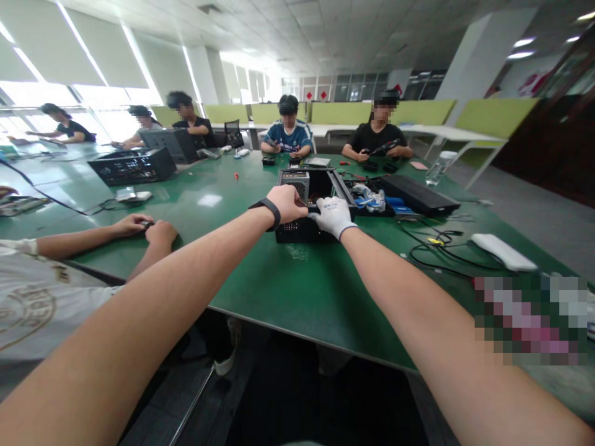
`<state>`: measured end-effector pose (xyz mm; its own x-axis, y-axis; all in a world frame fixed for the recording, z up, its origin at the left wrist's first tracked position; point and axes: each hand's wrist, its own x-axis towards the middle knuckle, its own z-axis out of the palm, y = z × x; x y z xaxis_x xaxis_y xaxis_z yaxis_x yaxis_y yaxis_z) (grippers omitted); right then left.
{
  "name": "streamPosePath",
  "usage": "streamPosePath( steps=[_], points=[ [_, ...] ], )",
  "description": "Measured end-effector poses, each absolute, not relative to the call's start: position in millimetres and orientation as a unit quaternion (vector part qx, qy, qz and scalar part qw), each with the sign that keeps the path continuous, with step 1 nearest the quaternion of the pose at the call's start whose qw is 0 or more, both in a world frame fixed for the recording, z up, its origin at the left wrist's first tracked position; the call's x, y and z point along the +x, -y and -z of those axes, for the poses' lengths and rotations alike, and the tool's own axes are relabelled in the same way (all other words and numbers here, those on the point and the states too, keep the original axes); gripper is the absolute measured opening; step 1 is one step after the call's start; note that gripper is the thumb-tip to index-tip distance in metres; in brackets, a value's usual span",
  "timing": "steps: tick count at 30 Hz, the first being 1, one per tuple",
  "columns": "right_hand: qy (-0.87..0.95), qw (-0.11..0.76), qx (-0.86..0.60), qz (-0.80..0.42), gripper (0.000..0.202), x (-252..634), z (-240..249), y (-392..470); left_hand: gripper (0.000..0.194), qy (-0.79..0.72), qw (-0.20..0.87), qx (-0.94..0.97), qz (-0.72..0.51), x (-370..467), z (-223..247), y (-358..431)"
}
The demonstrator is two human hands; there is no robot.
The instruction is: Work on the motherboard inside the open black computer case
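A black computer case [297, 234] lies on the green table in front of me with its top side open. Inside it, toward the left, sits a grey power supply [296, 178] with a fan grille. My left hand [286, 203], bare with a black band on the wrist, reaches over the near edge, fingers pinched together; what lies between them is hidden. Close beside it, my right hand [335, 217] in a white glove is closed over the case's near rim. The fingertips of both hands almost meet at that edge.
Right of the case lie a black panel [418, 195], blue-and-white packaging [369, 197], black cables [432, 238] and a white box [504, 251]. A bottle [440, 167] stands farther back. Another black case [132, 166] is at left. A co-worker's hands [149, 229] rest nearby; other people sit opposite.
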<state>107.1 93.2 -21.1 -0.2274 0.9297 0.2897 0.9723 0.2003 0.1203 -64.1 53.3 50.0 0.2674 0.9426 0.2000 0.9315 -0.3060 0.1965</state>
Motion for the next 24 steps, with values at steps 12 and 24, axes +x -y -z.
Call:
streamPosePath(
  steps=[12,24],
  points=[
    [0.787,0.063,-0.598,0.137,0.052,110,27,-67,0.033,-0.576,0.039,0.799,-0.171,-77,-51,-58],
    [0.796,0.090,-0.578,0.156,0.037,118,32,111,0.039,-0.524,0.002,0.850,0.062,-32,-13,-31]
  ],
)
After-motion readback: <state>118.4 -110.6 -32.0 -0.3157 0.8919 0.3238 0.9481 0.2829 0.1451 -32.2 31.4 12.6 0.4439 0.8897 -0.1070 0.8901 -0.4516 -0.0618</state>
